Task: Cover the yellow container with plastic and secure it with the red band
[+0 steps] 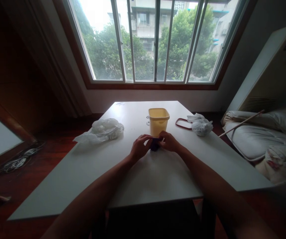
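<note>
Between my two hands is a small dark purple or black item (154,144), soft-looking, whose kind I cannot make out. My left hand (141,146) grips its left edge with thumb and fingers, and my right hand (168,141) pinches its right edge. The item is just above the table or touching it; I cannot tell which. Right behind my hands stands a yellow plastic bin (158,122), upright, its inside mostly hidden.
On the white table (88,179) a crumpled white plastic bag (103,129) lies at the left. A second, bundled plastic bag (201,124) sits at the right beside a reddish-brown oblong frame (182,123). Small shiny metal rings (147,121) lie by the bin. A padded sofa (257,129) stands right.
</note>
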### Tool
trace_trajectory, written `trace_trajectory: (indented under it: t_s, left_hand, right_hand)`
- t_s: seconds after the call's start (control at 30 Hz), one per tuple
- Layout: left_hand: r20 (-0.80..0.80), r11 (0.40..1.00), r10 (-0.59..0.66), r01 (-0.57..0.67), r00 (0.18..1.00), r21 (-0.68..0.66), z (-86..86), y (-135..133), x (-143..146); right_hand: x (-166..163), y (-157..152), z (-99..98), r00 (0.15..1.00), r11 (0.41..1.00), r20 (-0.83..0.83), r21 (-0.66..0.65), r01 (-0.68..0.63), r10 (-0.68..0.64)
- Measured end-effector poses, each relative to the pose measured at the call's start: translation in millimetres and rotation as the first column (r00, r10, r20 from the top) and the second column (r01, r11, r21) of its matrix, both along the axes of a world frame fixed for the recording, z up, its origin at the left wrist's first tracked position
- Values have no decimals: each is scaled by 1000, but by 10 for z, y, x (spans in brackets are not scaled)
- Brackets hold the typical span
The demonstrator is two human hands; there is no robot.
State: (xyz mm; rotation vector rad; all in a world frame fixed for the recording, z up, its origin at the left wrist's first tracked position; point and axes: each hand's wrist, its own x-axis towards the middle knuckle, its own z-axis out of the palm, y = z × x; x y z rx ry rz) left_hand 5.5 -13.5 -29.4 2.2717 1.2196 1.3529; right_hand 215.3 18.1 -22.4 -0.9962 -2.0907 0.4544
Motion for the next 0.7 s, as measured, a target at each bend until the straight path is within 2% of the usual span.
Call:
trace_trajectory:
  t_s: [0.23, 0.33, 0.43, 0.57, 0.7]
  left_hand:
    - [42, 994, -21, 25, 999, -105, -31, -16, 30]
    - [136, 983, -10, 35, 991, -180, -44, 11, 50]
    - [292, 962, 31, 51, 956, -270, -47, 64, 51]
    - [519, 881, 90, 174, 850, -439, -62, 138, 35]
    - [643, 785, 106, 333, 759, -522, -91, 157, 66]
  right_hand:
    - [30, 19, 2, 994, 994, -53, 32, 100, -99]
    - [38, 29, 15, 988, 990, -77, 42, 134, -131]
    - [45, 52, 14, 988, 992, -109, 45, 116, -110]
    - [56, 99, -21, 986, 997, -153, -15, 70, -72]
    - [63, 131, -31, 955, 984, -284, -177, 36, -85]
